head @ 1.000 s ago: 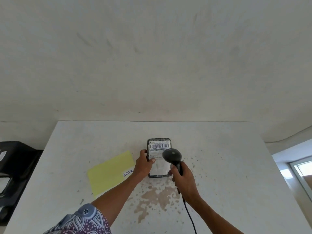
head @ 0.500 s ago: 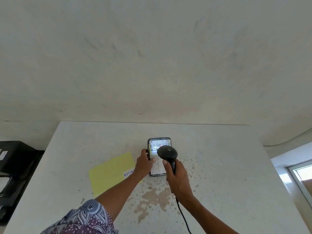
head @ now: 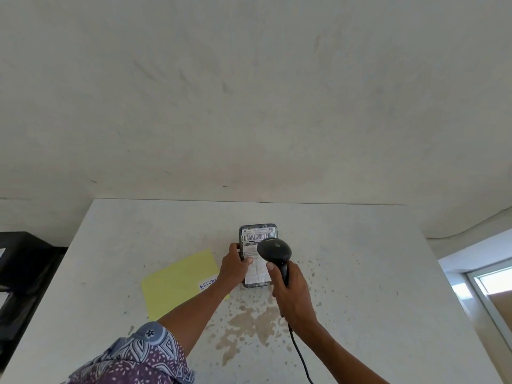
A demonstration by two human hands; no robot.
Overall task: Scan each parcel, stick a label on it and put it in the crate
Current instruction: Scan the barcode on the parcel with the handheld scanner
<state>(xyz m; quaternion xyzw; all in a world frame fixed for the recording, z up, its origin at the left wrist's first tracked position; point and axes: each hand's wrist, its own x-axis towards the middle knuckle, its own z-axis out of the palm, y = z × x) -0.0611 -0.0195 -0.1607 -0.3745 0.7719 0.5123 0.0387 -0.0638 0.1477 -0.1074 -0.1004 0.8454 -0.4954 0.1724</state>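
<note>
A small dark parcel (head: 257,275) with a white barcode sheet on top lies flat at the middle of the white table (head: 360,273). My left hand (head: 234,267) grips its left edge, thumb on top. My right hand (head: 289,292) holds a black barcode scanner (head: 274,250) by the handle, its head hovering over the parcel's upper half, just below the barcode. Its black cable (head: 300,356) trails toward me. A small white label (head: 207,284) with blue writing lies on a yellow sheet (head: 177,281) left of the parcel, partly hidden by my left wrist.
A black crate-like object (head: 25,273) stands beside the table's left edge. A brown stained patch (head: 249,325) marks the table in front of the parcel. A pale wall rises behind the table. A window (head: 496,286) shows low at the right.
The scanner head moved left and forward over the parcel, then eased back a little, so the barcode shows again. My left hand stays on the parcel's left edge.
</note>
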